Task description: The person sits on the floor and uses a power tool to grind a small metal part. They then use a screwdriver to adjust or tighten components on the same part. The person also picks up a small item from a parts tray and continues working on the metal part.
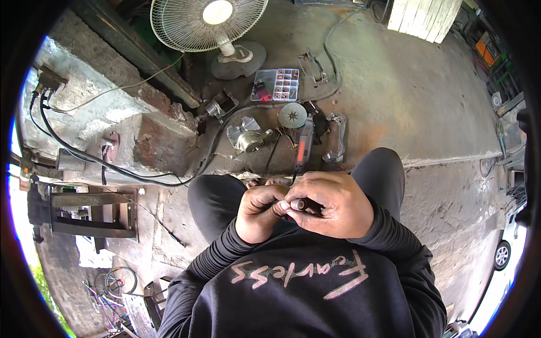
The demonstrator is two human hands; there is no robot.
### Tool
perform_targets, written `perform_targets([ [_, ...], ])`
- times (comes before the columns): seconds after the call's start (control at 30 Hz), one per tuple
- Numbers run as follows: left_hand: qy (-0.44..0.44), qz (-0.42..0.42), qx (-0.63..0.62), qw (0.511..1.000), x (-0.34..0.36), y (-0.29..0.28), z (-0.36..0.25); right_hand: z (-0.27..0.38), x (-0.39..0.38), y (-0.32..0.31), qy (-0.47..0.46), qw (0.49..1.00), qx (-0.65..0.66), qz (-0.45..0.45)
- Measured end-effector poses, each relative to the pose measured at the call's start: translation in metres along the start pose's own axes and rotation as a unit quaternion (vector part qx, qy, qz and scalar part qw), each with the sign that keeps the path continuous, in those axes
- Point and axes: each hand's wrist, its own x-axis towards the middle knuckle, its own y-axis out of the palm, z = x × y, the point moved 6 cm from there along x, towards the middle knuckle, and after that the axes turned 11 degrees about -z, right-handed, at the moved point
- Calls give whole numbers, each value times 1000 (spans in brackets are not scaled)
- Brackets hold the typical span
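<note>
My left hand [260,213] and my right hand [332,205] meet in front of my dark sweatshirt. A small dark cylindrical piece [301,204] is held in my right hand, and my left thumb and fingers pinch at its left end; any detail there is too small to make out. Just beyond my hands lies a grey rotary tool [304,143] with an orange grip and a cord. Around it are a round dish with a small star-shaped piece [292,115], a metal housing [251,141] on crumpled plastic and a long metal bracket [337,138].
A compartment box [286,84], metal brackets [220,104] and a pedestal fan [208,22] stand farther forward. A hose and cables [118,169] run along the concrete ledge [163,146] at left. A steel stand [90,198] and bicycle [118,281] are lower left; a car [501,256] shows at right.
</note>
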Motion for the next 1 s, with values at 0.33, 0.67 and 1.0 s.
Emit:
perform_targets([
  [0.33,3,-11,14,1000,-6,2,7,6,-8,-4,-10,999,-44,-21],
  [0.67,17,-53,136,989,-13,-20,21,15,-9,-20,11,999,9,-36],
  [1.0,-146,-122,38,981,-19,-62,77,-126,-28,-64,340,932,115,-42],
])
